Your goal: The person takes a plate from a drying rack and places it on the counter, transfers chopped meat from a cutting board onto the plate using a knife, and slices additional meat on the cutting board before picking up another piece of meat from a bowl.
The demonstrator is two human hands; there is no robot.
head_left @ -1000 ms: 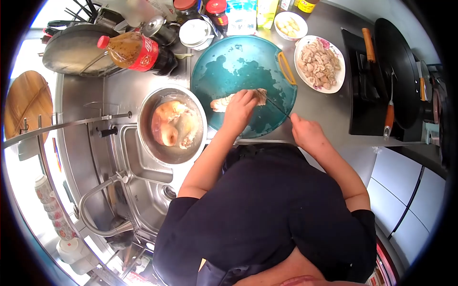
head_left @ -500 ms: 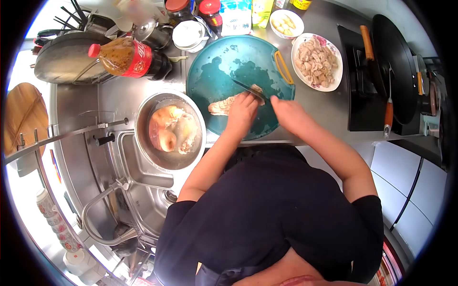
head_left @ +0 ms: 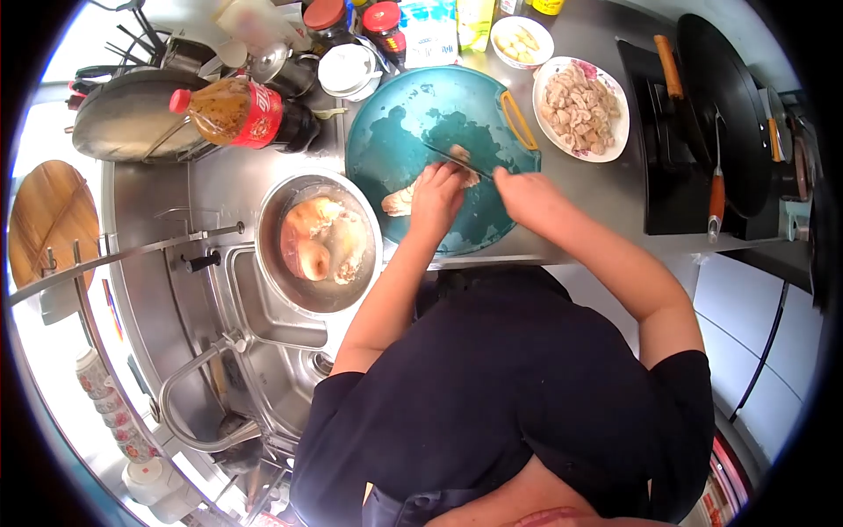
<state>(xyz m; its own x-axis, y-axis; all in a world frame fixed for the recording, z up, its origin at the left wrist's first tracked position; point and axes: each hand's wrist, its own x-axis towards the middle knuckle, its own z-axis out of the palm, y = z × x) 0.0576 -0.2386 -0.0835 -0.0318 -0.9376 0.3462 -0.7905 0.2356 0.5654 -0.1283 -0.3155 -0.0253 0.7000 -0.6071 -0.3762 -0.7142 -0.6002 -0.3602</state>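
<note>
A strip of pale meat (head_left: 398, 203) lies on the round teal cutting board (head_left: 386, 145). My left hand (head_left: 436, 198) presses on the strip with its fingers bent over it, hiding the middle part. My right hand (head_left: 530, 198) is closed around the handle of a knife (head_left: 464, 163). Its dark, thin blade points up and left across the board, just beyond my left fingertips, with bits of meat on both sides of it. Wet patches spread over the upper board.
Left of the board, a steel bowl (head_left: 274, 290) holds meat pieces in liquid, beside the sink (head_left: 263, 316). A plate of cut meat (head_left: 581, 110) and a small bowl of pale pieces (head_left: 522, 42) stand upper right. A wok (head_left: 724, 114) is far right; a cola bottle (head_left: 255, 114) leans left.
My left hand has shifted slightly left along the strip. The right hand and knife have moved a little up and left. The view has also shifted slightly.
</note>
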